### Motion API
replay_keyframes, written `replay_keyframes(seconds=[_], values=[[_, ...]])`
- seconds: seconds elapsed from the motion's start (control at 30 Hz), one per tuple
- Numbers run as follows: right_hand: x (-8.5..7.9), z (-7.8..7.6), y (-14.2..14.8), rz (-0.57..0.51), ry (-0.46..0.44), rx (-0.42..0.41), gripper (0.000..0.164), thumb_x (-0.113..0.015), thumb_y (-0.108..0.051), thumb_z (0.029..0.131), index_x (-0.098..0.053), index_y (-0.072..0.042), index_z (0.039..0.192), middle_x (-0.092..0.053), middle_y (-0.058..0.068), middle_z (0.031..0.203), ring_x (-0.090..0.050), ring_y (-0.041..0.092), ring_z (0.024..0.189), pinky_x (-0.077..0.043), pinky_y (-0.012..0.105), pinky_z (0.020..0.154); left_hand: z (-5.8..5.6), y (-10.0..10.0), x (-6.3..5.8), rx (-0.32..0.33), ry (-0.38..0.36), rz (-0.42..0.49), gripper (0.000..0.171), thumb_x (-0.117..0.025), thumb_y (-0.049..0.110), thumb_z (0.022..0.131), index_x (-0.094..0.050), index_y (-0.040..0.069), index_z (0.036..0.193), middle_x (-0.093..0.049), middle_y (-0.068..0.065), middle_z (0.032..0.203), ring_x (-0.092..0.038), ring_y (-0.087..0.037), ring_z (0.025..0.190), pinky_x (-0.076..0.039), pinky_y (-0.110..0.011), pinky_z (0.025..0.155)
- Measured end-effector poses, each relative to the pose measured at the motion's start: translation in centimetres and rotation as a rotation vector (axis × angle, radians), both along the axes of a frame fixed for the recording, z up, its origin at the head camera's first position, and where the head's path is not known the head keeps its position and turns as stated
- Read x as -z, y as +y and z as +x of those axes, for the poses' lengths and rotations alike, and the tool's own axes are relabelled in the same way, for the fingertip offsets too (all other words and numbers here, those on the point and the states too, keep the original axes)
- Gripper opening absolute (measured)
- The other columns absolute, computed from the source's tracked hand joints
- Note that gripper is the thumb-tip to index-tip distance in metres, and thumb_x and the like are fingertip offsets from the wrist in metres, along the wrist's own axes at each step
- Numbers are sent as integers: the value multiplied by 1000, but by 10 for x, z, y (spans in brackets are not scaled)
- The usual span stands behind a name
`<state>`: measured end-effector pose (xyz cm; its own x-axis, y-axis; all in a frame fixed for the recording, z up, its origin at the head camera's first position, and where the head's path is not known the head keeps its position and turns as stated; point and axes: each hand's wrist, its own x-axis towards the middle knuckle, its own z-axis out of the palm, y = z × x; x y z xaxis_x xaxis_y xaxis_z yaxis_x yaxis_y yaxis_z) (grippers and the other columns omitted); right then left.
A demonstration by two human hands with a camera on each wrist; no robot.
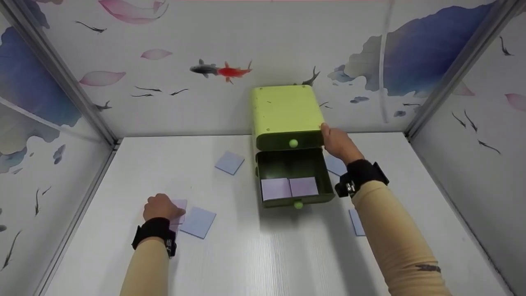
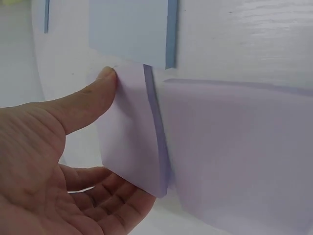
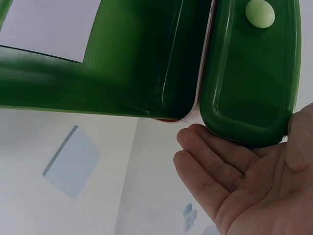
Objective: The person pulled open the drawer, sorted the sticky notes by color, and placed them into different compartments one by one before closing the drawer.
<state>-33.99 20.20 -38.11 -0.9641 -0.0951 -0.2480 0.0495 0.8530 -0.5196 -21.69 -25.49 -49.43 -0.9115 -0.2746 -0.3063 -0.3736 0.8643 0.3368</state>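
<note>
a purple square (image 2: 129,122) is sitting well left of the green drawer box (image 1: 287,109), where the person's left grip (image 1: 162,207) is pinching it between thumb and fingers. another purple square (image 2: 239,156) is lying just beside it. two further purples, the left inner square (image 1: 275,189) and right inner square (image 1: 303,186), are already lying side by side in the lower drawer (image 1: 316,200), which is jutting from the box's front. so the purple part is looking about half done (my judgement, going by how things are lying), with two inside and two remaining outside.

the right grip (image 1: 339,144) is resting at the box's right front corner, its fingers stretching loosely along the side. four blue squares are lying outside the box on the white desk (image 1: 246,255): two leftward (one (image 1: 229,163), another (image 1: 198,222)) and two rightward (one (image 1: 334,165), another (image 1: 356,222)). the upper drawer (image 1: 275,142) is sitting pushed in, hiding its contents.
</note>
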Motion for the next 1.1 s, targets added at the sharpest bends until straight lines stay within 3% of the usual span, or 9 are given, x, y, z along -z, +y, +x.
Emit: replay_keyframes(seconds=[0.13, 0.27, 0.4, 0.6, 0.73, 0.9, 1.1], values=[[0, 0, 0, 2, 10, -15, 78, -2, -46, 105, -49, 10, 131, -49, 30, 137, -46, 43, 130, -35, 53, 111, -4, -4, -2, 50, 3, -19, 60, -75, 28, 83, -55, -20, 114, -55, -36, 104, -55, -36, 84, -53, -50, 78], [-2, -1, 0, 12, 15, -28, 76, -1, -45, 105, -41, 11, 140, -40, 30, 147, -40, 44, 136, -32, 54, 113, -12, -13, -1, 199, 4, -52, 65, -80, 18, 78, -51, -15, 126, -54, -36, 121, -58, -44, 104, -49, -55, 94], [-3, -1, 0, 23, 12, -22, 77, -1, -45, 105, -34, 11, 144, -34, 30, 151, -35, 45, 138, -30, 54, 115, -14, -16, 5, 333, -19, -50, 73, -85, 11, 72, -51, -7, 135, -53, -30, 133, -52, -46, 123, -41, -57, 104], [-2, 0, 0, 20, 5, -16, 77, -1, -46, 105, -37, 10, 143, -37, 30, 149, -37, 45, 138, -31, 54, 114, -14, -14, 17, 413, 34, -135, 68, -89, 7, 65, -59, -4, 126, -63, -24, 121, -62, -41, 109, -49, -54, 96], [0, 0, 1, 12, -1, -11, 78, -1, -47, 104, -34, 10, 145, -34, 30, 151, -35, 45, 139, -29, 55, 115, -16, -13, 17, 453, 63, -184, 67, -90, 6, 63, -61, -3, 123, -64, -24, 115, -65, -39, 100, -52, -53, 90], [0, 0, 2, 6, -5, -6, 78, -1, -48, 104, -34, 9, 145, -34, 29, 152, -34, 45, 139, -29, 55, 115, -18, -13, 19, 464, 94, -215, 67, -91, 6, 60, -63, -2, 120, -64, -22, 109, -65, -34, 92, -54, -51, 86], [1, -1, 1, 9, -7, -3, 78, 0, -49, 104, -30, 9, 148, -31, 29, 153, -32, 45, 140, -27, 55, 116, -19, -14, 21, 461, 136, -219, 72, -93, 6, 57, -60, -4, 120, -62, -23, 111, -65, -37, 95, -54, -52, 85]])
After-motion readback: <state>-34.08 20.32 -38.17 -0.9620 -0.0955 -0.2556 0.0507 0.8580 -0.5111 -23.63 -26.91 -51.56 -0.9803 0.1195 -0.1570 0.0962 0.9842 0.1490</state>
